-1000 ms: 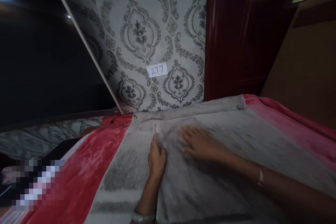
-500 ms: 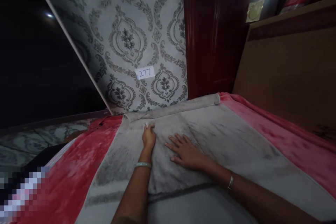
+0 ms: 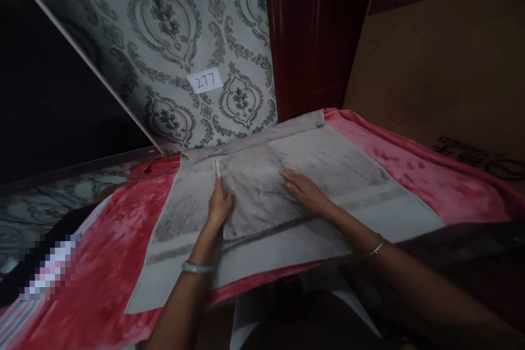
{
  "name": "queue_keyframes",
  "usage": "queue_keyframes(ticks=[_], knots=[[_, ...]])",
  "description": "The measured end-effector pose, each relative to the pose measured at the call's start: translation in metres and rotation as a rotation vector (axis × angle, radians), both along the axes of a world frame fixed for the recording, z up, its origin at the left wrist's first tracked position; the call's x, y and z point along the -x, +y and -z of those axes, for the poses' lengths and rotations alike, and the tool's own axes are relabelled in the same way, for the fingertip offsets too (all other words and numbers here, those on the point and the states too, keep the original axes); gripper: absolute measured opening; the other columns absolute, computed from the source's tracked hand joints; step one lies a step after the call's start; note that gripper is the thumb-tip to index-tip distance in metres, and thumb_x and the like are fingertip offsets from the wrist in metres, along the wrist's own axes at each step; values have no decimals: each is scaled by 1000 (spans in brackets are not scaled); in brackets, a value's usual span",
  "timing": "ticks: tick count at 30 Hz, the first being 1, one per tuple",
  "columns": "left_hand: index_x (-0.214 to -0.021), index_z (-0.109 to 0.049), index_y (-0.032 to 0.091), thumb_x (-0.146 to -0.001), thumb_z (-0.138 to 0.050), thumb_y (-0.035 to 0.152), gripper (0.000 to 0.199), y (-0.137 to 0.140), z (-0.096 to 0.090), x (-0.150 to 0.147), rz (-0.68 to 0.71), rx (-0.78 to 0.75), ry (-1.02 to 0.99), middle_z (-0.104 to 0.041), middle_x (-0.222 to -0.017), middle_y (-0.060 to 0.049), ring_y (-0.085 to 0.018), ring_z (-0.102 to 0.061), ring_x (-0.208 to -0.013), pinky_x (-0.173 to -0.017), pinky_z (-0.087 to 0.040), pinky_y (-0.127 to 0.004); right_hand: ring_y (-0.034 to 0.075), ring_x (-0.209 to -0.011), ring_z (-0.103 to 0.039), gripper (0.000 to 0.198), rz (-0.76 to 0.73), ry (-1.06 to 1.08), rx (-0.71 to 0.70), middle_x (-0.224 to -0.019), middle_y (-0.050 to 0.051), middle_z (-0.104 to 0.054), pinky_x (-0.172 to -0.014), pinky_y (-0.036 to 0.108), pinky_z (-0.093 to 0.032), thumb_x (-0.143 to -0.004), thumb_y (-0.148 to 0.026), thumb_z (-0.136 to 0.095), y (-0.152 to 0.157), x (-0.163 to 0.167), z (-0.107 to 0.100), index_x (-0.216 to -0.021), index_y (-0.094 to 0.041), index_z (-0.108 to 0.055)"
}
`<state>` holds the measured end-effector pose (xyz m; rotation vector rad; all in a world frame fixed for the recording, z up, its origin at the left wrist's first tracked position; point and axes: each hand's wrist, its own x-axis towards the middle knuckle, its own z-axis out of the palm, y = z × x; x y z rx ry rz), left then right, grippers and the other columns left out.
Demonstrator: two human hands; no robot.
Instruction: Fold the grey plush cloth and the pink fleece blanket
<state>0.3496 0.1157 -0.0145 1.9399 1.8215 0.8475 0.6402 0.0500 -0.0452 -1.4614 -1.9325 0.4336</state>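
A grey plush cloth [image 3: 356,167] lies spread out, with a folded grey layer [image 3: 254,199] on its middle. My left hand [image 3: 220,205] rests at the left edge of that folded layer, its fingers stretched along the edge and the thumb apart. On the right part of the layer lies my right hand [image 3: 307,191], open and tilted on its side, fingers straight and close together. The far edge of the grey cloth is turned over into a narrow strip [image 3: 262,136].
A red and pink plush cover [image 3: 102,235] lies under the grey cloth. Behind stand a patterned wall [image 3: 176,54] with a paper label [image 3: 205,80] reading 277, and a dark red panel [image 3: 311,38]. A large cardboard box [image 3: 435,71] stands at the right.
The view has tipped down, showing the near edge of the cloth. My left hand has slid toward me along the layer's edge. My right hand's spread fingers have come together and the hand has turned sideways.
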Motion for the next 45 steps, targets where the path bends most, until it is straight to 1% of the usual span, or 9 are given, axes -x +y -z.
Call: queue_keyframes(ticks=[8, 14, 18, 22, 28, 32, 36, 39, 45], knots=[[-159, -27, 19, -95, -36, 17, 65, -30, -11, -21, -54, 58, 407, -61, -135, -22, -35, -68, -108, -91, -52, -45, 29, -155, -9, 65, 67, -384, 84, -167, 11, -14, -122, 54, -18, -103, -50, -34, -30, 32, 17, -160, -19, -32], [-155, -34, 15, -93, -43, 17, 63, -29, -23, -12, -50, 115, 380, -61, -136, -19, -28, -67, -113, -94, -51, -35, 32, -154, -15, 61, 49, -406, 153, -165, 14, -25, -119, 60, -21, -101, -45, -38, -24, 27, 3, -155, -18, -40], [-147, -48, 16, -94, -43, 19, 54, -29, -40, -22, 3, -70, 504, -47, -152, -20, -32, -56, -131, -106, -46, -42, 31, -153, -17, 57, 79, -370, 20, -163, 15, -31, -120, 58, -19, -103, -43, -34, -11, 44, -17, -154, -19, -44], [-150, -46, 17, -99, -43, 30, 53, -34, -21, -36, 198, -141, 537, -36, -162, -17, -33, -31, -151, -121, -28, -52, 36, -154, -12, 66, 57, -412, -2, -166, 14, -22, -120, 62, -14, -100, -51, -41, -12, 69, -12, -159, -20, -35], [-153, -44, 22, -100, -41, 37, 54, -34, 15, -28, 188, -54, 535, -33, -164, -14, -31, -27, -153, -122, -23, -55, 37, -153, -16, 65, 44, -436, 0, -165, 13, -26, -121, 64, -7, -100, -51, -41, -21, 79, 11, -158, -23, -37], [-143, -56, 24, -101, -42, 33, 46, -16, -1, -24, 223, -44, 444, -44, -159, -13, -29, -37, -149, -120, -31, -53, 36, -153, -14, 64, -65, -398, 7, -165, 13, -23, -120, 66, -12, -99, -47, -46, -24, 87, 5, -158, -24, -37], [-147, -52, 27, -101, -40, 33, 47, 15, -13, -28, 373, -67, 460, -41, -161, -8, -25, -29, -153, -124, -20, -53, 32, -154, -12, 58, -319, -381, -39, -165, 5, -25, -122, 63, -11, -99, -39, -48, -33, 99, 1, -156, -32, -40], [-153, -43, 30, -100, -42, 41, 54, 41, -8, -29, 455, 24, 528, -32, -165, -6, -26, -21, -155, -125, -14, -55, 30, -155, -9, 57, -354, -361, -21, -165, 1, -24, -123, 63, -8, -100, -38, -47, -36, 99, 4, -156, -35, -38], [-155, -40, 31, -99, -42, 47, 58, 93, 2, -17, 388, 12, 563, -28, -167, -5, -27, -18, -156, -126, -11, -52, 28, -155, -5, 62, -377, -326, 14, -167, -4, -17, -124, 63, -3, -99, -36, -47, -33, 94, 11, -158, -41, -30]])
